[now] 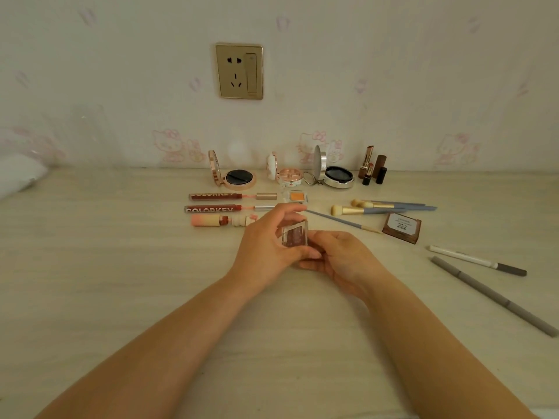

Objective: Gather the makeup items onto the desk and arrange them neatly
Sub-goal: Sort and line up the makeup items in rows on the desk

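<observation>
**Desk and what lies on it**

A pale wood-grain desk point(121, 267) runs to the wall. Along the far edge stand three open compacts: rose-gold point(236, 178), white floral point(287, 175), silver point(335, 175). Right of them is a cluster of lipsticks point(372, 170). Nearer lie three lip glosses point(217, 208) in a row, and an orange pan point(295, 196) to their right. Brushes point(381, 207) lie right of centre, a brown case point(402, 226) just nearer, and two pencils point(484, 267) at near right.
</observation>
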A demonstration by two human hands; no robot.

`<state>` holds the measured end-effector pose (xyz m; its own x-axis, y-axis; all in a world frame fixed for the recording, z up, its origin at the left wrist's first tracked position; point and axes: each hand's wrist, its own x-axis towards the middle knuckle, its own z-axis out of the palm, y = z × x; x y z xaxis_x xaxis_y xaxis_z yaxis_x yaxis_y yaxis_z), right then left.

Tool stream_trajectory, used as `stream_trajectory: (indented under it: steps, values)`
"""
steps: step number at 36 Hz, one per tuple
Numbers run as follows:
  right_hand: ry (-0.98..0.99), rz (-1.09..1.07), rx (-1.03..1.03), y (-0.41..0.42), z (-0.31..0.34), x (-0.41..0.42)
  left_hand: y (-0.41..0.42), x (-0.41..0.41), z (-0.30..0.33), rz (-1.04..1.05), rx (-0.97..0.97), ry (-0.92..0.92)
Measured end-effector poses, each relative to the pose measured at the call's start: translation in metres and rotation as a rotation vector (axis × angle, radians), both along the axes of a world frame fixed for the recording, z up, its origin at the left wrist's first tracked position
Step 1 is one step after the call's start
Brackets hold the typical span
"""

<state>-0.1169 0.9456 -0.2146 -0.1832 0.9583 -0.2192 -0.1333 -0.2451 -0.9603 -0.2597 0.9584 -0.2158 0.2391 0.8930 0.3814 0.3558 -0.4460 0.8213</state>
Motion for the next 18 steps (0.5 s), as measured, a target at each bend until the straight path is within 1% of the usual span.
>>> stream_trajectory:
  steps: [11,16,18]
  values:
    - [-0.058,-0.021,0.025,-0.0012,0.0007,-0.0019,0.0001,0.0015,-0.0022,-0.029,-0.063,-0.088]
    - [-0.028,-0.029,0.009,-0.0025,0.0036,-0.0018,-0.0004,0.0013,-0.0002,-0.036,-0.104,-0.155]
    - [0.015,-0.035,0.004,-0.0034,0.0052,-0.0016,-0.0005,0.0013,-0.0001,-0.050,-0.130,-0.199]
